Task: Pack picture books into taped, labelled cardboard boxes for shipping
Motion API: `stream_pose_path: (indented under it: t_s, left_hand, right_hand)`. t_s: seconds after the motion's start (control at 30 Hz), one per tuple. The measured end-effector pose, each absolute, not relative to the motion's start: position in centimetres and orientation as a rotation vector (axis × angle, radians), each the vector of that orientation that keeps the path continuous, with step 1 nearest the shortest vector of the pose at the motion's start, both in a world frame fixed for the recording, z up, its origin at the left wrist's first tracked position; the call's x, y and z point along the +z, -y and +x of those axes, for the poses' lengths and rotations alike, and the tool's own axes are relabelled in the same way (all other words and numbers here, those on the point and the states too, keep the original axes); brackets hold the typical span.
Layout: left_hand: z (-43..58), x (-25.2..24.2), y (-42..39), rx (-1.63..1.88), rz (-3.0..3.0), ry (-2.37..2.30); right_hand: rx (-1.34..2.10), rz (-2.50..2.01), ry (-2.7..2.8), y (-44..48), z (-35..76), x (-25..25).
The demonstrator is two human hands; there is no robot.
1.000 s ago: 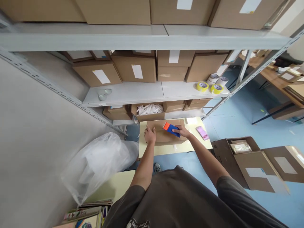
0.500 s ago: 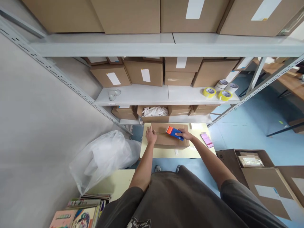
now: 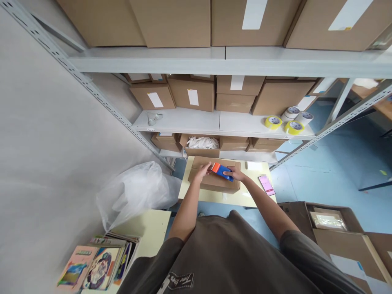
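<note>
A closed cardboard box [image 3: 211, 185] lies on the pale yellow table in front of me. Above its top, my right hand [image 3: 236, 173] grips the blue body of a tape dispenser [image 3: 223, 171], whose orange end points left. My left hand [image 3: 203, 170] is at that orange end, fingers drawn together in a pinch. Whatever lies between those fingertips is too small to make out. To the right of the box, a phone with a pink screen [image 3: 267, 185] rests on the table [image 3: 245, 199].
Metal shelving [image 3: 183, 118] with several cardboard boxes rises behind the table. Tape rolls [image 3: 273, 122] sit on its middle shelf. A clear plastic bag [image 3: 137, 190] and a stack of books [image 3: 101, 265] are at left. More cartons [image 3: 339, 245] stand at right.
My left hand has left the box's left top edge and moved right to the orange end of the tape dispenser. My right hand keeps its grip. The view has shifted slightly.
</note>
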State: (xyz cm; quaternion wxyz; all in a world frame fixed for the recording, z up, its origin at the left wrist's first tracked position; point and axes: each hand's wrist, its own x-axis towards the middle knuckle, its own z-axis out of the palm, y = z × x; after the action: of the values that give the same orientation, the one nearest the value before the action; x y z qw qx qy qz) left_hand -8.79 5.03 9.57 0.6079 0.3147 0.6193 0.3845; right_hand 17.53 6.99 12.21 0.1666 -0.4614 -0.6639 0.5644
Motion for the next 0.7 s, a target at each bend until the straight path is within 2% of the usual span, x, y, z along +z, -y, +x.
stream_pose_path:
  t_s: [0.23,0.7]
  left_hand:
    - [-9.3,9.1,-5.3,0.935,0.892,-1.351]
    - [-9.8,8.8,-5.9,0.867,1.275,-1.638]
  right_hand:
    - [1.582,-1.33,1.94,-7.0,17.6,12.1]
    - [1.517,-1.497,2.058,-8.4,16.4,13.8]
